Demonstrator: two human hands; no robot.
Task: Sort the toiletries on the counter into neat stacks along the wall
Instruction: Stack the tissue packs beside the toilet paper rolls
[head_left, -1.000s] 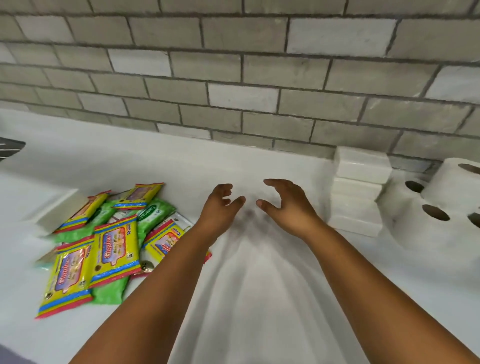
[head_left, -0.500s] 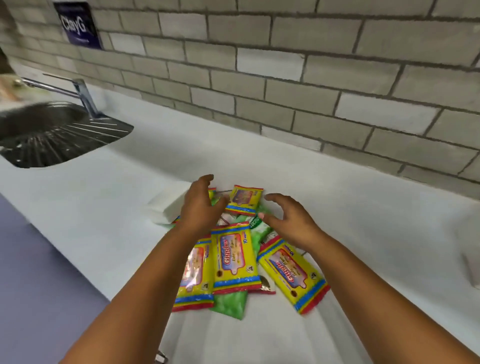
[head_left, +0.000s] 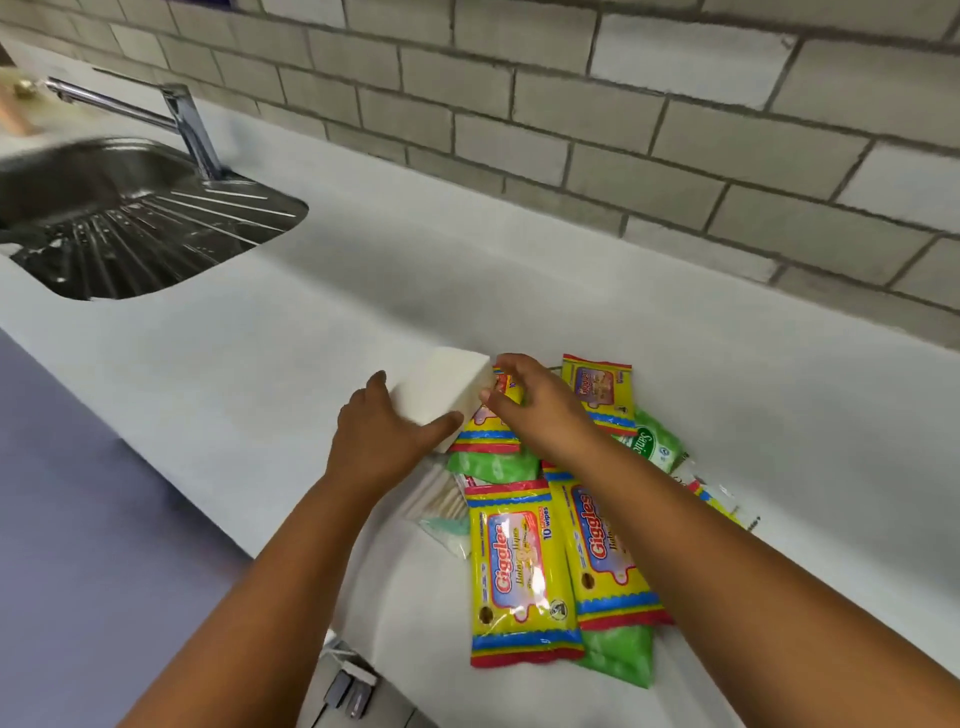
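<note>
A white rectangular pack lies at the far left of a loose pile on the white counter. My left hand grips its near left side, thumb along the front face. The fingertips of my right hand pinch its right end. The pile holds yellow Giggles wipes packs, green wipes packs, a clear bag of cotton swabs and a small clear sachet. My right forearm crosses over part of the pile.
A steel sink with a ribbed drainer and a tap sit at the far left. The grey brick wall runs along the back. The counter's front edge runs diagonally above a purple floor.
Both hands have gone from hovering over the wipes pile to closing on the white pack at its left side. The camera has swung left, and the sink now shows more fully.
</note>
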